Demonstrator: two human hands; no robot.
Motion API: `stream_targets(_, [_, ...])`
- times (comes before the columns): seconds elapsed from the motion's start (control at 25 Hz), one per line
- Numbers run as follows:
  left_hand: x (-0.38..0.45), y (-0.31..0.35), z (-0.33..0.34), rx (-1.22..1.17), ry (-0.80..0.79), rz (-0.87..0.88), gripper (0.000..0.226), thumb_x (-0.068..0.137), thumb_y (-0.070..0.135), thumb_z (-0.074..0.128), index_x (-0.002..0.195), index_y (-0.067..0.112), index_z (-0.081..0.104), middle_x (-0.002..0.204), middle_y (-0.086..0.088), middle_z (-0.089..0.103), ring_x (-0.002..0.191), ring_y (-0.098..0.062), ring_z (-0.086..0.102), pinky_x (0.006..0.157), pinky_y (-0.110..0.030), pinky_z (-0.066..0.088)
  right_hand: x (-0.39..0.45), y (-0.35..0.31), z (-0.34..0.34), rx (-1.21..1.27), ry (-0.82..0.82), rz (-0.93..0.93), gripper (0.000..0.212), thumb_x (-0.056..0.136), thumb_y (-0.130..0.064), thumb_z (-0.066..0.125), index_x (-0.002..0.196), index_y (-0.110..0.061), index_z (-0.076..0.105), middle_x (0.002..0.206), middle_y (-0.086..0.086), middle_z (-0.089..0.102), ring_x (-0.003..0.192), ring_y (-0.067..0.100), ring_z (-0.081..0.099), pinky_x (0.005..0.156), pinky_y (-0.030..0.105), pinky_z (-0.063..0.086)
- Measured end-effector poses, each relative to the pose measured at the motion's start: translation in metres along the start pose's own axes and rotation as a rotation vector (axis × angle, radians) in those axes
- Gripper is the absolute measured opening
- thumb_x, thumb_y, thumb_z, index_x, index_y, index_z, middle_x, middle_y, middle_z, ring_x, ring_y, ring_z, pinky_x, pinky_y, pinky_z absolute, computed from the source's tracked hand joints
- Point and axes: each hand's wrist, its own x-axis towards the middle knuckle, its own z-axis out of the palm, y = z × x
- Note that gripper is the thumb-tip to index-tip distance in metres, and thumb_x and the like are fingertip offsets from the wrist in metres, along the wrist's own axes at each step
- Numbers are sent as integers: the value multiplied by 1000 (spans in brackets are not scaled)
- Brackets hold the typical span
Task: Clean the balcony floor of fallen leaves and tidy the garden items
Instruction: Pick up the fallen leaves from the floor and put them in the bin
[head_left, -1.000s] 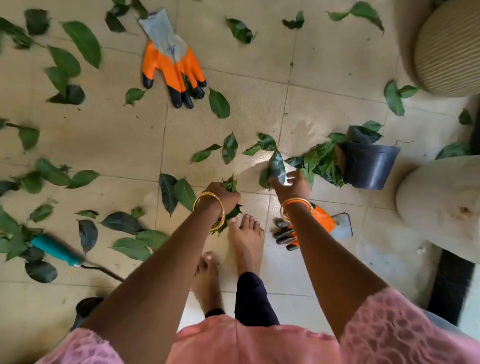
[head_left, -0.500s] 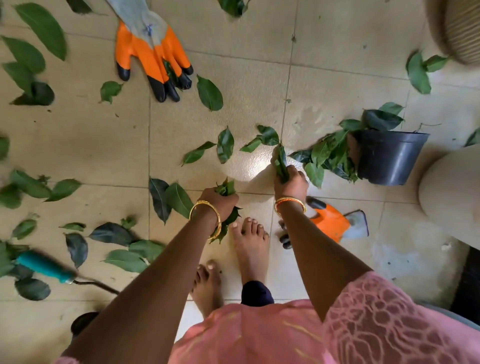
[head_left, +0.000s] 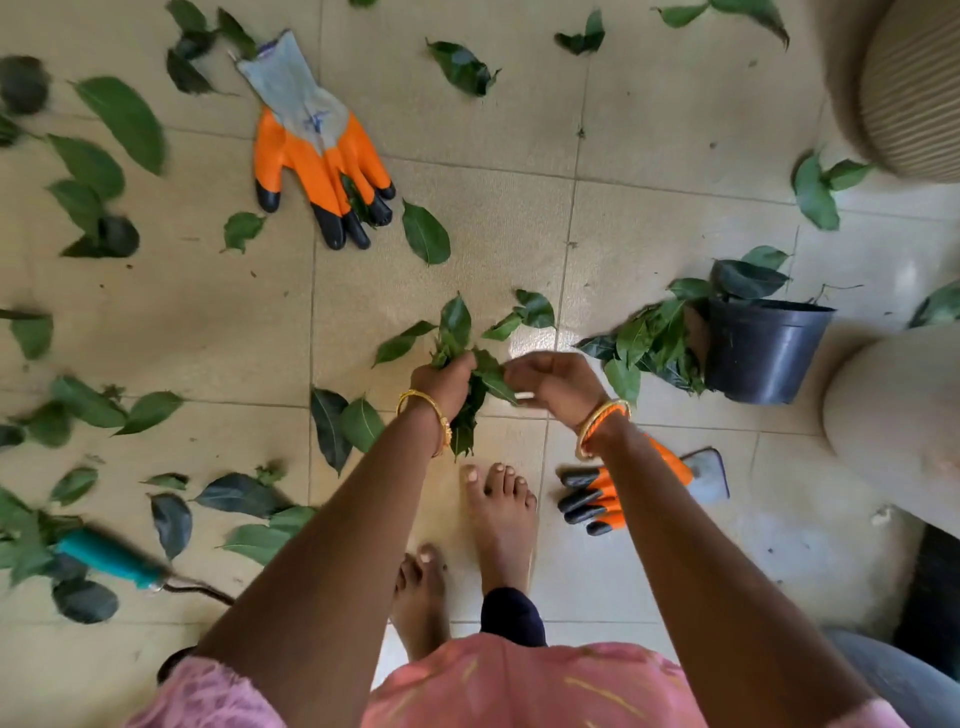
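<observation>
Above tiled floor (head_left: 649, 218), left hand (head_left: 445, 378) grips bunch of green leaves (head_left: 470, 410); right hand (head_left: 553, 382) pinches one leaf w/ it. Overfull grip = leaves could slip & rescatter.

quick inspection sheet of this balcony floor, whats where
surface: beige tiled floor, leaves scattered across it
job's things: leaf bunch gripped in left hand; right hand pinching a leaf at the bunch; leaf pile beside black pot
clutter: orange glove lying flat far from the feet; second glove partly under the right arm; teal-handled tool among leaves
hands: both busy with leaves
cables: nothing seen
surroundings: ribbed planter, pale planter
</observation>
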Motion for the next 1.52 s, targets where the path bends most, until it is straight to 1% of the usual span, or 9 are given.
stream_targets(0.12, [21, -4, -14, -55, 3, -60, 46, 76, 42, 66, 103, 5, 65, 88, -12, 64, 82, -27, 58, 79, -41, 50, 39, -6, -7, -326, 329, -151, 29, 80, -23, 72, 106, -13, 66, 107, 5, 62, 96, 22, 62, 88, 34, 52])
stream_targets(0.24, [34, -12, -18, -110, -23, -79, 37, 77, 35, 67, 99, 5, 67, 86, -11, 70, 67, -21, 61, 63, -28, 48, 73, -2, -1, -676, 368, -172, 61, 75, -38, 75, 127, -20, 52, 128, 12, 40, 115, 29, 45, 100, 41, 45])
stream_targets(0.4, [37, -20, -14, -174, 20, -119, 36, 77, 27, 67, 102, 2, 64, 96, -16, 70, 82, -29, 67, 69, -32, 52, 86, 5, 16, -913, 438, -161, 43, 87, -18, 62, 127, -14, 47, 127, 16, 38, 113, 32, 43, 94, 42, 48])
stream_targets(0.56, [32, -20, -9, -197, 18, -115, 30, 78, 21, 66, 100, 1, 60, 89, -17, 63, 73, -30, 63, 62, -34, 55, 83, 14, 23, -828, 438, -273, 27, 87, 3, 52, 112, -5, 59, 114, 17, 52, 100, 32, 54, 87, 33, 49])
stream_targets(0.68, [26, -17, -7, -212, -22, -104, 46, 73, 24, 68, 111, 1, 60, 97, -18, 66, 84, -33, 65, 77, -42, 56, 75, 14, 21, -520, 444, -152, 18, 80, -1, 66, 97, -6, 71, 100, 11, 68, 92, 23, 64, 83, 18, 48])
stream_targets(0.84, [2, -12, -9, -332, -60, -121, 36, 84, 19, 66, 114, 1, 61, 104, -21, 67, 79, -32, 66, 60, -34, 56, 34, 5, 38, 96, 329, 68, 15, 70, -4, 79, 69, -16, 70, 75, 4, 71, 75, 18, 69, 78, 32, 58])
stream_targets(1.16, [-8, -33, -43, -378, 63, -135, 64, 61, 35, 82, 115, 4, 63, 103, -16, 69, 95, -33, 67, 88, -48, 54, -18, -12, 78, -141, 47, 25, 17, 85, -24, 50, 86, -21, 66, 83, 2, 67, 79, 18, 62, 71, 30, 52])
stream_targets(1.36, [13, -39, -80, -410, 106, -133, 26, 74, 18, 72, 96, 6, 69, 90, -11, 71, 77, -27, 63, 64, -33, 54, 25, -13, 89, -411, 321, -102, 45, 81, -37, 66, 118, -15, 51, 115, 7, 54, 100, 23, 56, 80, 27, 47])
stream_targets(1.52, [32, -40, -97, -417, 124, -104, 42, 65, 24, 74, 103, 7, 69, 97, -13, 71, 84, -27, 67, 80, -44, 57, 67, -6, 119, -632, 454, -59, 88, 67, -52, 76, 133, -14, 34, 134, 13, 30, 120, 31, 34, 95, 42, 44])
